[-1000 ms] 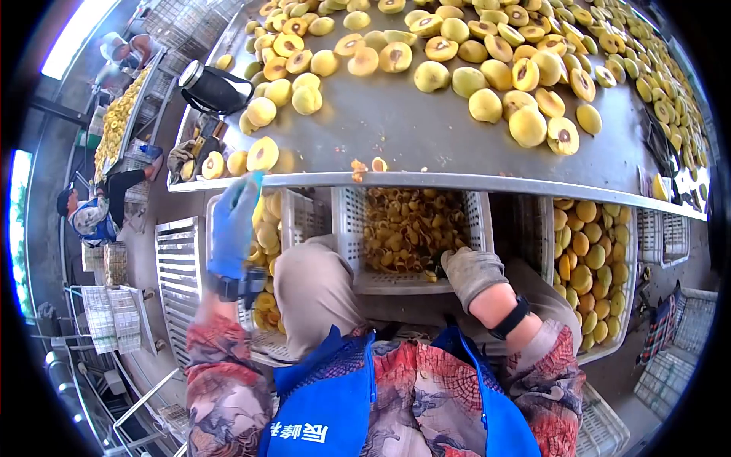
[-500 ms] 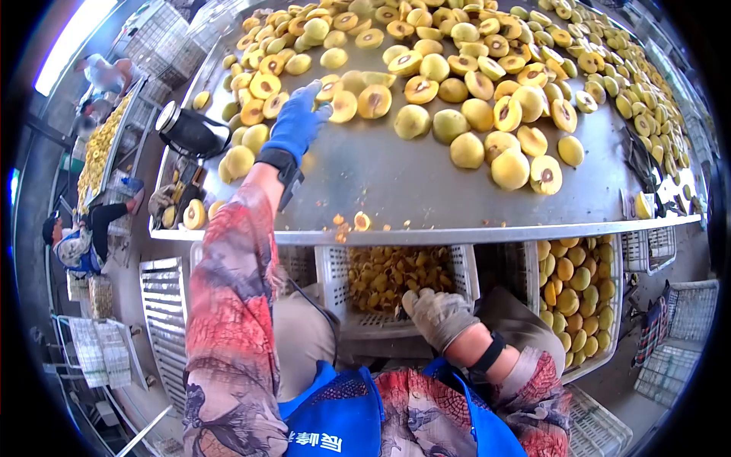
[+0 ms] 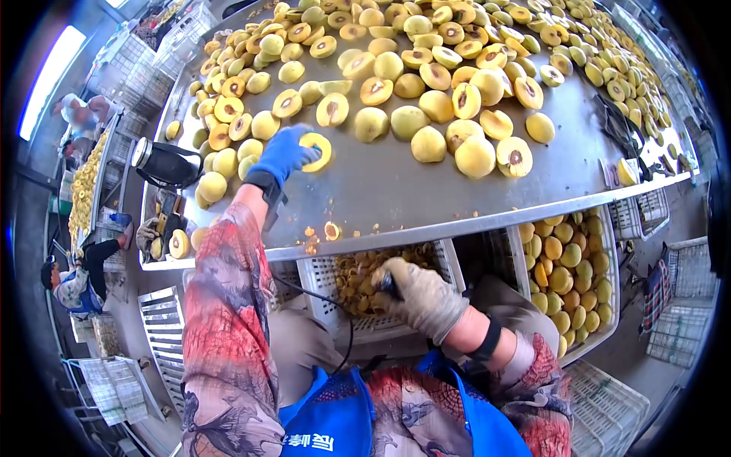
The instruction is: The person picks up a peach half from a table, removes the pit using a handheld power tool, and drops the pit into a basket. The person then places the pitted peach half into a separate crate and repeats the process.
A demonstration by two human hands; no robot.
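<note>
My left hand (image 3: 283,156), in a blue glove, is closed on a yellow peach half (image 3: 316,151) just above the metal table (image 3: 365,190). My right hand (image 3: 426,297), in a pale, stained work glove, grips a dark-handled tool (image 3: 390,286); its working end is hidden. That hand is over a white crate (image 3: 324,293) of peach scraps (image 3: 362,278) below the table edge. Halved peaches (image 3: 332,110), some cut side up with brown centres, lie beyond my left hand.
A black jug (image 3: 166,162) stands at the table's left. Another crate (image 3: 609,293) of peaches (image 3: 567,263) is at lower right. A black cable (image 3: 351,327) loops near my lap. People (image 3: 76,278) sit at another fruit-covered table on the left.
My left hand has come back toward me and now holds a peach half. My right hand has risen and shifted slightly left, showing the dark handle more clearly. The view has shifted.
</note>
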